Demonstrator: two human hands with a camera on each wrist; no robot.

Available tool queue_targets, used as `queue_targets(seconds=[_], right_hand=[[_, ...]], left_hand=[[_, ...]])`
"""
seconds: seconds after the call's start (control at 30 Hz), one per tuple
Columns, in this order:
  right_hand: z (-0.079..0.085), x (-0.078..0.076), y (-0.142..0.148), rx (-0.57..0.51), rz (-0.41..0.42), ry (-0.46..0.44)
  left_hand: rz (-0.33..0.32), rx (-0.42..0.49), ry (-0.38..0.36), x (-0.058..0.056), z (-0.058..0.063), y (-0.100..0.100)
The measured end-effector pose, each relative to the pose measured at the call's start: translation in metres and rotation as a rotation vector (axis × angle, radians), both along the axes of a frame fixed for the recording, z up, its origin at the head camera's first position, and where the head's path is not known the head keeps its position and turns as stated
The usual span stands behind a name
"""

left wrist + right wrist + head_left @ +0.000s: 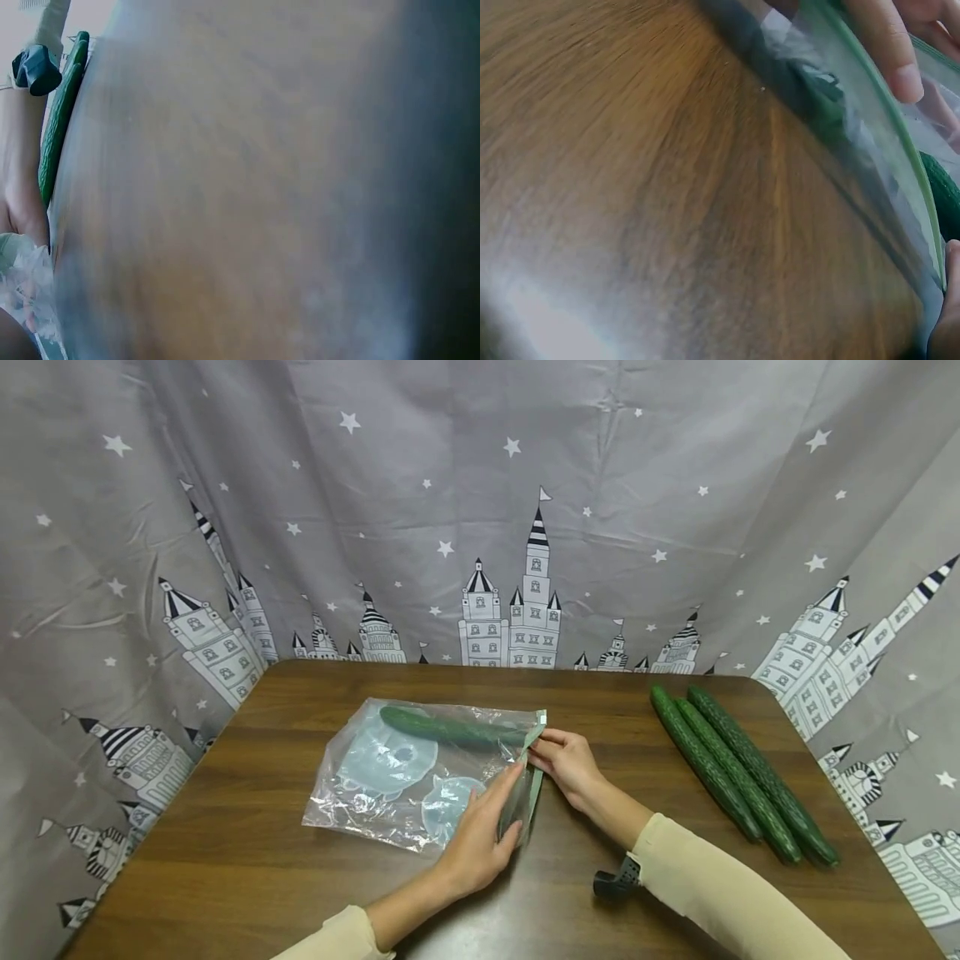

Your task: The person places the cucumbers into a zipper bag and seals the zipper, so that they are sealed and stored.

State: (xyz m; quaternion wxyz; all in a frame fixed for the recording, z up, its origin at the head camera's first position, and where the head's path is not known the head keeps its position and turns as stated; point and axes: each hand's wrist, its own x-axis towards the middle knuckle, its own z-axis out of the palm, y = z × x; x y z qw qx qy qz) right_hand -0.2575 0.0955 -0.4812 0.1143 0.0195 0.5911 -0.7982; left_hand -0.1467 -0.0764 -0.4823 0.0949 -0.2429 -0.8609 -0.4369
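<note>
A clear zip bag [450, 768] with a green strip along its mouth [537, 733] lies on the table, pale blue animal prints on its side. Inside it, along the far edge, is a cucumber [442, 727]. At the mouth's far corner my right hand [573, 772] curls its fingers at the near end of that cucumber; the right wrist view has a digit right beside the cucumber [943, 196]. My left hand [480, 847] holds the near part of the bag's mouth, fingers long and thumb apart. In the right wrist view its finger [885, 52] lies over the green strip.
Several cucumbers [738, 772] lie side by side at the right of the brown wooden table [247, 860]. A black wrist mount [617, 881] hangs under the right sleeve. Behind the table hangs a grey curtain [420, 527] with castles and stars.
</note>
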Motion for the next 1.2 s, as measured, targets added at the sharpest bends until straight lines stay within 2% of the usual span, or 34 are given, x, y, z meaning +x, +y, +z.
queue_targets(seconds=[0.13,0.3,0.47,0.67,0.87,1.2], right_hand=[[-0.002,0.0,0.004,-0.005,0.029,0.0],[-0.003,-0.003,0.006,-0.006,0.059,0.029],[-0.004,-0.005,0.008,-0.003,0.082,0.037],[-0.003,-0.003,0.006,0.004,0.064,0.015],[0.002,0.002,-0.004,-0.04,0.022,-0.002],[0.006,0.001,-0.012,-0.028,0.054,-0.054]], left_hand=[[0.028,-0.02,0.027,0.002,-0.001,0.001],[0.033,-0.072,0.008,0.002,0.003,0.002],[0.075,-0.115,0.0,0.004,0.004,0.004],[0.114,-0.118,-0.002,0.004,0.005,0.004],[0.097,-0.133,-0.02,0.002,0.006,0.003],[0.026,-0.119,0.001,-0.002,0.003,-0.004]])
